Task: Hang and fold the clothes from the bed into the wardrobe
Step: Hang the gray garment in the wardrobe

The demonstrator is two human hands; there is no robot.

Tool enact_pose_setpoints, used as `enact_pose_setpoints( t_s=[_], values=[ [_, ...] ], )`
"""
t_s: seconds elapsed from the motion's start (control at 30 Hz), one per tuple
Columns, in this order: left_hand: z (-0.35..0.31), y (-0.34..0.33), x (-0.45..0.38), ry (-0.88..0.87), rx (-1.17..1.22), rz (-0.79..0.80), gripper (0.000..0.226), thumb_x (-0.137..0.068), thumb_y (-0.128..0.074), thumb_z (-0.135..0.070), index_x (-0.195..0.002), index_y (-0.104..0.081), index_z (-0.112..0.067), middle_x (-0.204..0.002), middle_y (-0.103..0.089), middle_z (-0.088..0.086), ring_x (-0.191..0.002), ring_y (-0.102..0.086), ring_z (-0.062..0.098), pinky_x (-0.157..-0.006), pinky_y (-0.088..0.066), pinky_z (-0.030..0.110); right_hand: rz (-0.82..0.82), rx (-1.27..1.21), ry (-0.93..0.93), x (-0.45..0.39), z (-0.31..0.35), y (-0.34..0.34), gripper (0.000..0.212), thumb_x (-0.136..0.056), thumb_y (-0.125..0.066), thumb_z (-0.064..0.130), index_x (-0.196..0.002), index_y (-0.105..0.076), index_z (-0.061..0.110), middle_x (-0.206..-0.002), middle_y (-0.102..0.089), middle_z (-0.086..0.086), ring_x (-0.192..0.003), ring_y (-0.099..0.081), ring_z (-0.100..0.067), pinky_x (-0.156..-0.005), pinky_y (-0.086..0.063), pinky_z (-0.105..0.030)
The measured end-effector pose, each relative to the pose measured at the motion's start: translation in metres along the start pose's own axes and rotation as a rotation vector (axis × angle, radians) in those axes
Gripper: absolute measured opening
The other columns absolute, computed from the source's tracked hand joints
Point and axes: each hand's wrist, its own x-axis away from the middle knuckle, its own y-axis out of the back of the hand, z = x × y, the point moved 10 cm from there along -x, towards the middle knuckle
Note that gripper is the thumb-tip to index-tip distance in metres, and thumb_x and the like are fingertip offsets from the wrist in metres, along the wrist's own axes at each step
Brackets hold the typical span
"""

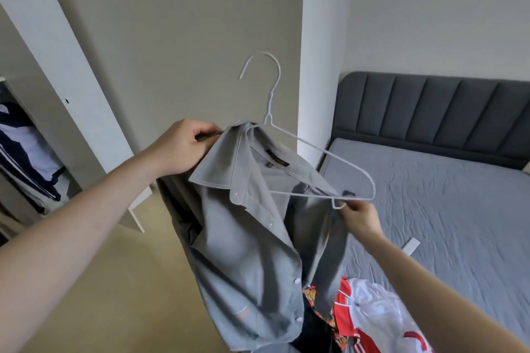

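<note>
Grey shirt (pixel 243 226) is held up mid-air beside the bed (pixel 447 198), half-threaded on white wire hanger (pixel 301 152). Left shoulder is gripped by left hand (pixel 183 146); hanger's right end and shirt fabric are pinched by right hand (pixel 360 216). Open wardrobe (pixel 31 135) at left.

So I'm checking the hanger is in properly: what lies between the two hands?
In the head view, the grey shirt on the white wire hanger spans between the left hand, gripping one shoulder, and the right hand, pinching the hanger's end.
</note>
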Motion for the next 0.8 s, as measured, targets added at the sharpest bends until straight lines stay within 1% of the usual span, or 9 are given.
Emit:
enact_pose_setpoints(
  t_s=[0.13,0.17,0.3,0.43,0.5,0.6,0.67,0.73,0.8],
  values=[
    [0.02,-0.015,0.004,0.048,-0.033,0.08,0.022,-0.102,-0.063,-0.03,-0.086,-0.077,-0.034,-0.088,-0.077,-0.019,-0.084,-0.068,-0.002,-0.083,-0.052,0.032,-0.016,-0.04,0.056,-0.019,0.033,0.044,0.016,-0.093,-0.073,0.025,-0.079,-0.079,0.022,-0.073,-0.07,0.003,-0.071,-0.055,-0.007,-0.064,-0.046,-0.029],
    [0.026,-0.017,0.004,0.059,-0.055,0.085,0.023,-0.102,-0.062,-0.031,-0.085,-0.076,-0.035,-0.087,-0.076,-0.019,-0.084,-0.068,-0.001,-0.082,-0.052,0.033,-0.027,-0.049,0.071,-0.021,0.043,0.053,0.016,-0.093,-0.073,0.025,-0.079,-0.079,0.021,-0.075,-0.072,0.003,-0.072,-0.057,-0.008,-0.066,-0.048,-0.028],
    [0.048,-0.026,0.002,0.082,-0.212,0.087,0.022,-0.098,-0.054,-0.048,-0.091,-0.074,-0.04,-0.08,-0.074,-0.007,-0.084,-0.069,0.026,-0.079,-0.054,0.044,-0.039,-0.085,0.137,-0.016,0.096,0.079,0.016,-0.094,-0.072,0.032,-0.081,-0.08,0.026,-0.08,-0.076,0.007,-0.075,-0.065,-0.011,-0.068,-0.053,-0.03],
    [0.068,-0.032,0.0,0.149,-0.296,0.049,0.024,-0.099,-0.054,-0.042,-0.085,-0.073,-0.038,-0.074,-0.071,-0.008,-0.074,-0.065,0.021,-0.07,-0.052,0.037,0.001,-0.101,0.296,0.019,0.17,0.083,0.016,-0.095,-0.068,0.032,-0.086,-0.079,0.026,-0.077,-0.075,0.008,-0.072,-0.064,-0.009,-0.066,-0.053,-0.032],
    [0.076,-0.03,-0.001,0.188,-0.298,0.001,0.028,-0.101,-0.054,-0.038,-0.079,-0.07,-0.042,-0.075,-0.071,-0.012,-0.077,-0.064,0.02,-0.071,-0.053,0.036,0.083,-0.117,0.402,0.049,0.203,0.072,0.013,-0.096,-0.069,0.028,-0.087,-0.078,0.025,-0.078,-0.075,0.005,-0.071,-0.064,-0.009,-0.065,-0.051,-0.032],
    [0.083,-0.028,0.0,0.234,-0.227,-0.057,0.032,-0.1,-0.053,-0.041,-0.072,-0.07,-0.042,-0.072,-0.069,-0.016,-0.082,-0.065,0.02,-0.075,-0.053,0.037,0.346,-0.12,0.538,0.102,0.233,0.029,0.008,-0.097,-0.07,0.021,-0.091,-0.075,0.021,-0.082,-0.073,0.001,-0.065,-0.057,-0.01,-0.06,-0.044,-0.026],
    [0.08,-0.027,0.0,0.231,-0.153,-0.077,0.029,-0.099,-0.054,-0.043,-0.076,-0.072,-0.043,-0.075,-0.07,-0.019,-0.085,-0.066,0.016,-0.078,-0.053,0.037,0.503,-0.028,0.586,0.13,0.235,-0.009,0.005,-0.098,-0.069,0.023,-0.095,-0.072,0.021,-0.082,-0.071,0.007,-0.061,-0.055,-0.008,-0.057,-0.044,-0.022],
    [0.073,-0.024,0.001,0.21,-0.082,-0.109,0.027,-0.1,-0.054,-0.042,-0.082,-0.075,-0.042,-0.081,-0.072,-0.021,-0.088,-0.066,0.013,-0.08,-0.054,0.038,0.613,0.19,0.657,0.146,0.224,-0.047,0.005,-0.099,-0.066,0.028,-0.098,-0.07,0.026,-0.086,-0.071,0.01,-0.07,-0.064,-0.007,-0.067,-0.054,-0.029],
    [0.068,-0.019,0.003,0.189,-0.023,-0.132,0.029,-0.102,-0.053,-0.035,-0.084,-0.075,-0.042,-0.088,-0.074,-0.021,-0.091,-0.066,0.01,-0.082,-0.053,0.036,0.716,0.393,0.658,0.149,0.201,-0.08,0.013,-0.098,-0.063,0.033,-0.11,-0.068,0.031,-0.1,-0.072,0.014,-0.089,-0.068,-0.005,-0.085,-0.057,-0.031]
  ],
)
